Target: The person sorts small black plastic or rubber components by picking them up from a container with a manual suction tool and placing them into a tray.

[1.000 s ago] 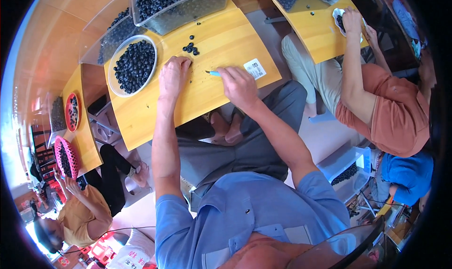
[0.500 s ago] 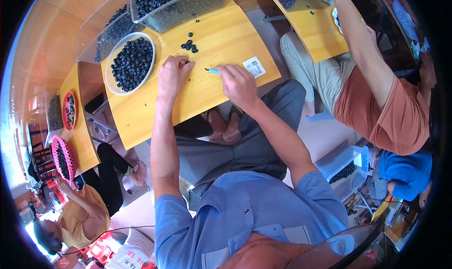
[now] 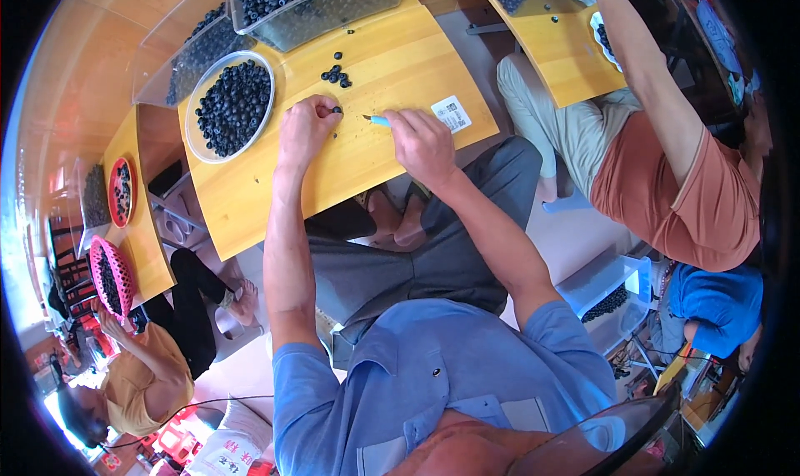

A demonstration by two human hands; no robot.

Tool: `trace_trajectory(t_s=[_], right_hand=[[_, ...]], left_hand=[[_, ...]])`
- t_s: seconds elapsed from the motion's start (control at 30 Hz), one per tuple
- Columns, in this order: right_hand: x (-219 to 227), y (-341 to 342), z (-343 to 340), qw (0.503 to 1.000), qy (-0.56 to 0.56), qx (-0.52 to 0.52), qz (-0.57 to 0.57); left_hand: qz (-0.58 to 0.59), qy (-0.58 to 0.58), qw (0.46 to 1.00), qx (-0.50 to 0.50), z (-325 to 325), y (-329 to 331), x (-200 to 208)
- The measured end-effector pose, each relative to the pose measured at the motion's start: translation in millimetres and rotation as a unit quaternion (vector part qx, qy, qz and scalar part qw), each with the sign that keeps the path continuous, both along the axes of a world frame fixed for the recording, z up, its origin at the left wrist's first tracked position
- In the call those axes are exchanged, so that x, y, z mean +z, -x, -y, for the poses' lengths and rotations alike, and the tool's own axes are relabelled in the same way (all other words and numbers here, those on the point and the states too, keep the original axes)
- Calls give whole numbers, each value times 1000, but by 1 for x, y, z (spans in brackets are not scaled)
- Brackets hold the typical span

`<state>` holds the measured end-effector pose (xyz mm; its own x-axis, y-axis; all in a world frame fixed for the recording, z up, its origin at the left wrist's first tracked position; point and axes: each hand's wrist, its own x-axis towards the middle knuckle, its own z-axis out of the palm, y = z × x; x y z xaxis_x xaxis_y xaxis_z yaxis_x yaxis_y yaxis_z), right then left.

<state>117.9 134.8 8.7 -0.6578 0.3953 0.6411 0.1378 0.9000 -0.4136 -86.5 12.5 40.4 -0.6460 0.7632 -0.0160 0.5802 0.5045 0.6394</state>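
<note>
Beyond left hand [image 3: 307,128]: loose berries [image 3: 335,77], tub [image 3: 333,19], likely plastic.

Blue handle [image 3: 380,121] mostly hidden by right hand [image 3: 425,145]

On the yellow wooden table [image 3: 383,72], a round clear plastic bowl [image 3: 219,159] of berries stands at the left. Behind it sits a rectangular clear plastic tub [image 3: 157,77]; right of that, a larger rectangular clear plastic tub [image 3: 329,24], though whether the tubs touch is hard to tell. Small round dark berries [image 3: 336,77] lie right of the bowl, beyond the bare left hand [image 3: 306,126]. A slim light-blue-handled knife [image 3: 379,120] is in the bare right hand [image 3: 423,145], left of a white rectangular card [image 3: 451,113].
</note>
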Motion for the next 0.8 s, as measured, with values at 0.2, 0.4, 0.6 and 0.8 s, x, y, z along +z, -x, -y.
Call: trace_trajectory(t_s=[0.2, 0.4, 0.6, 0.8], right_hand=[[-4, -2, 0, 1000, -17, 0, 9], [-5, 0, -2, 999, -40, 12, -26], [-4, -1, -2, 998, -54, 18, -2], [-4, -1, -2, 998, -58, 29, 3]], left_hand=[[13, 37, 999, 1, -2, -4, 1], [55, -105, 989, 85, 8, -55, -3], [97, -159, 974, 127, 8, -78, -9], [90, -174, 973, 119, 9, -77, -14]])
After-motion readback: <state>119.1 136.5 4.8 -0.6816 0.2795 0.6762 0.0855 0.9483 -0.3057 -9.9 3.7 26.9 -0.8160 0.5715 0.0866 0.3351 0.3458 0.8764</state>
